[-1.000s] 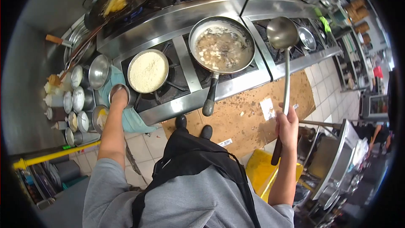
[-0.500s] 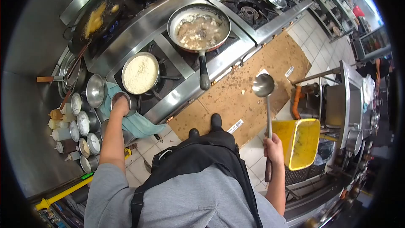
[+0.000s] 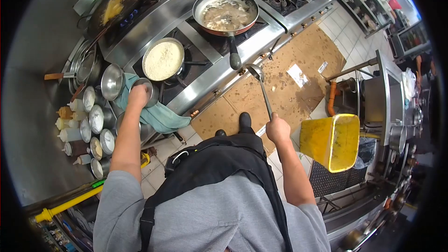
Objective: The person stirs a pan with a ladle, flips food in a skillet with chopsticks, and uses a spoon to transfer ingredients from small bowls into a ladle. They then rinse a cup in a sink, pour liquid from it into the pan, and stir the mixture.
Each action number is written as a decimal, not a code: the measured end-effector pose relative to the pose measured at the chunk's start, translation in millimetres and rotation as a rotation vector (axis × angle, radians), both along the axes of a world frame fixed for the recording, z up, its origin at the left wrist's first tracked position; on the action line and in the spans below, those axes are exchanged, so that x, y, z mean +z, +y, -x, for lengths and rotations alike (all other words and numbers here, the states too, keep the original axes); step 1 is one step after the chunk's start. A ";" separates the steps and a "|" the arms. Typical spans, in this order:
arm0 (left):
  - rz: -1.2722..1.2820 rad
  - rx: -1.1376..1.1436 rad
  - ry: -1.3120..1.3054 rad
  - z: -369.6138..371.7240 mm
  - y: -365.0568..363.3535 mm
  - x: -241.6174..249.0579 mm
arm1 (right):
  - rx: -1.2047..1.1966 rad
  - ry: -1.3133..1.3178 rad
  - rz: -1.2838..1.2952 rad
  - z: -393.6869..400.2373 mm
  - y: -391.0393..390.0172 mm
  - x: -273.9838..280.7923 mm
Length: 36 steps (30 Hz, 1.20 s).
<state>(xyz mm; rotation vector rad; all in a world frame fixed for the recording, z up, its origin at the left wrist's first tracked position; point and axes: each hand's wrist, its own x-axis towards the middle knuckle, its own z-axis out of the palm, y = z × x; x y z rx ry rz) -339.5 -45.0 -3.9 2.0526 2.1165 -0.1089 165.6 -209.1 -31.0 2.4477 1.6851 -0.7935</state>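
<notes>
My right hand (image 3: pixel 278 128) is wrapped around the handle of a metal ladle (image 3: pixel 264 94). The ladle's bowl is seen edge-on near the tip of the frying pan's handle. That frying pan (image 3: pixel 226 15) holds bubbling brownish liquid with pale bits and sits on a burner. My left hand (image 3: pixel 138 96), fingers curled, is at a metal bowl (image 3: pixel 151 94); its fingertips and anything in them are hidden. Under that bowl lies a teal cloth (image 3: pixel 165 119). Just above stands a pan of pale grainy food (image 3: pixel 163 59) on the stove.
A wok (image 3: pixel 114 9) with yellow food is over a blue flame at upper left. Open tubs (image 3: pixel 96 119) and squeeze bottles (image 3: pixel 70 134) crowd the left side. A yellow bin (image 3: pixel 317 140) stands at right; cardboard (image 3: pixel 289 60) covers the floor.
My right hand has swung the ladle leftward and up from beside the bin, toward the stove edge. My left hand has shifted slightly at the bowl. The view has tilted a little.
</notes>
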 end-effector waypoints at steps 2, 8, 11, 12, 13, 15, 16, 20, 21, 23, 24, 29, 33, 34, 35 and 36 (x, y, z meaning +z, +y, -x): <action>-0.031 0.022 0.007 -0.1 -4.5 3.5 | 0.035 -0.021 -0.028 3.1 0.8 -4.5; -0.280 0.000 -0.013 11.5 -29.2 15.8 | 0.127 -0.042 -0.064 1.4 -5.3 13.8; -0.380 0.098 -0.064 7.6 -55.2 32.0 | 0.045 -0.049 -0.018 4.8 -4.4 27.1; -0.381 0.106 -0.065 7.2 -62.8 32.6 | 0.053 -0.052 -0.019 4.6 -2.1 25.6; -0.385 0.159 -0.101 6.4 -69.3 34.5 | 0.050 -0.059 -0.019 4.4 2.3 21.3; -0.384 0.217 -0.133 1.0 -84.8 37.0 | 0.052 -0.064 -0.015 2.7 7.0 15.3; -0.397 0.266 -0.159 -6.8 -92.2 41.2 | 0.073 -0.059 0.002 1.3 9.2 14.0; -0.341 0.542 -0.409 -20.1 -111.5 28.8 | 0.049 -0.004 -0.010 -16.9 3.3 19.0; -0.347 0.562 -0.411 -17.0 -113.1 11.9 | 0.072 -0.026 -0.138 -37.7 -4.9 -3.4; -0.484 0.649 -0.449 -11.4 -115.7 -18.4 | -0.316 0.478 -0.045 -63.1 -6.1 10.0; -0.491 0.671 -0.449 -11.7 -113.2 -24.3 | -0.494 0.613 -0.058 -75.1 -6.3 19.5; -0.309 1.111 -0.883 -15.5 -88.5 -35.5 | -0.654 0.777 -0.262 -159.6 4.5 58.7; -0.303 1.159 -0.829 -13.2 -68.1 -39.9 | -0.492 0.821 -0.434 -187.3 53.0 118.1; -0.225 1.172 -0.846 -13.2 -63.8 -43.3 | -0.410 0.864 -0.430 -186.1 71.1 139.4; -0.142 1.180 -0.862 -12.8 -60.1 -46.4 | -0.384 0.837 -0.398 -178.4 88.8 160.2; -0.151 1.178 -0.866 -9.5 -58.7 -52.0 | -0.305 0.793 -0.350 -172.3 109.8 174.6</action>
